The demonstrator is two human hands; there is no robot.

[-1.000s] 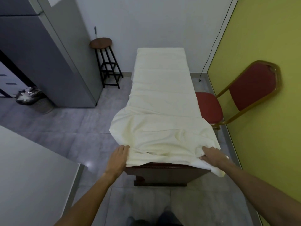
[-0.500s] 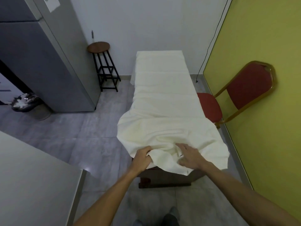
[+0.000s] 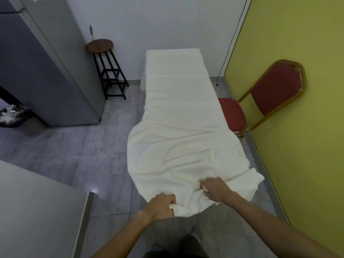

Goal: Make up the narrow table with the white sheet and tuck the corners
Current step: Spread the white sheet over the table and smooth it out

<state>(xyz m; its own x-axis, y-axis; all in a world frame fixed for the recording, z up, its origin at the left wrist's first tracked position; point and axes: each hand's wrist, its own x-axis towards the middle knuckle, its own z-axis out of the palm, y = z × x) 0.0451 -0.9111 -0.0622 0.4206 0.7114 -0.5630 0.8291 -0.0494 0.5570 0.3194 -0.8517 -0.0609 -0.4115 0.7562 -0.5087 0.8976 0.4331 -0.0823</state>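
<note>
A white sheet covers the whole narrow table, which runs away from me to the far wall. The sheet lies flat at the far end and is bunched and wrinkled at the near end, where it hangs over and hides the table's frame. My left hand is closed on the sheet's near edge at the lower left of the bunch. My right hand grips a fold of the same edge a little to the right and farther in.
A red chair with a gold frame stands tight against the table's right side by the yellow wall. A round wooden stool and a grey cabinet stand left. A grey counter corner is near left.
Both hands came together from the table's near corners to the middle of the sheet's near edge and pulled it toward me; the dark table end is now covered.
</note>
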